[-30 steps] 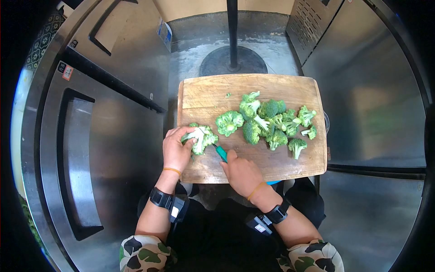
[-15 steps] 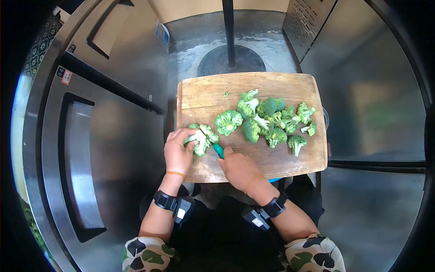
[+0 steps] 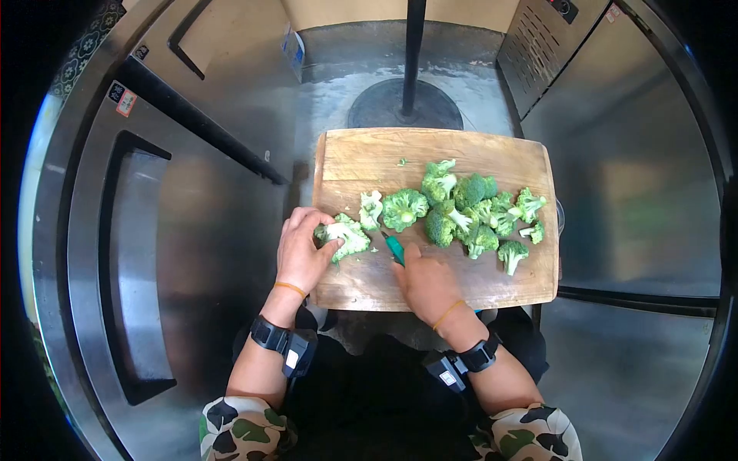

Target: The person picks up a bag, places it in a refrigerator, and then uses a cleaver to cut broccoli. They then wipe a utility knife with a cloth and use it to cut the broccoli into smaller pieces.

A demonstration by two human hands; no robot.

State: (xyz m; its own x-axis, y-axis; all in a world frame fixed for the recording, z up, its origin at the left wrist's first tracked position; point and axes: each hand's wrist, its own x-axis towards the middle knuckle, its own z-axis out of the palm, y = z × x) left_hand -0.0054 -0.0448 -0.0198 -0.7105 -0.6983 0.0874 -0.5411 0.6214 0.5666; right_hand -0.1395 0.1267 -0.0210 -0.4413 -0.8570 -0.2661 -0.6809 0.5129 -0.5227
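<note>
On the left part of a wooden cutting board (image 3: 477, 280), my left hand (image 3: 300, 250) grips a piece of broccoli (image 3: 350, 238), its fingers and thumb around the piece's left side. My right hand (image 3: 428, 283) is closed on a small knife with a green handle (image 3: 394, 248); the blade points up and left and is barely visible. Just beyond the knife lies a cut broccoli floret (image 3: 370, 210). To its right rests a rounder floret (image 3: 405, 209), stem side up. A heap of several broccoli florets (image 3: 461, 203) covers the board's right half.
Steel cabinets stand close on the left (image 3: 207, 253) and the right (image 3: 630, 177). Behind the board, a black pole (image 3: 413, 58) rises from a round base (image 3: 369, 107) on the floor. Small broccoli crumbs (image 3: 401, 162) dot the board.
A floret has come off the piece in my left hand and now lies apart above the knife. My right hand has drawn the knife away to the right. The camera view has shifted slightly.
</note>
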